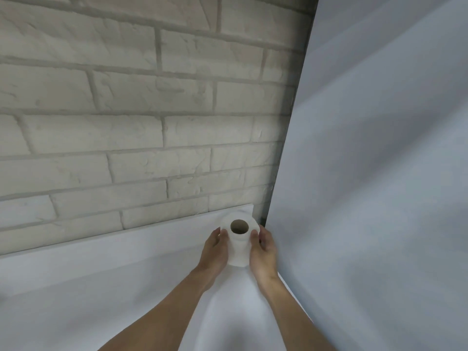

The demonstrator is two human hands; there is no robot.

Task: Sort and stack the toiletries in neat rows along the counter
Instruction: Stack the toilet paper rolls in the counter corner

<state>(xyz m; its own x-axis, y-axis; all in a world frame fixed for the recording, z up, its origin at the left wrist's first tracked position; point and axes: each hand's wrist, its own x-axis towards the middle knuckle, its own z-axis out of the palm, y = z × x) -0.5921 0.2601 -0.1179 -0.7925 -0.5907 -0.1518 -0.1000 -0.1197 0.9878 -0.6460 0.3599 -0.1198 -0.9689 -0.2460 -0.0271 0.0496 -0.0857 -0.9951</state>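
head cam | looks forward-down, close over counter [106, 287] corner | brick wall [126, 110] fills frame (tilted)

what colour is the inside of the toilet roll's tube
Brownish cardboard inside the white toilet roll, seen best in the head view.

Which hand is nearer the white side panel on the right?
Right. The right hand presses the toilet roll's right side, next to the side panel. The left hand holds the roll's far side.

Open counter [88, 287] lies leftward; the brick wall [126, 122] behind and white panel [367, 198] rightward block passage.
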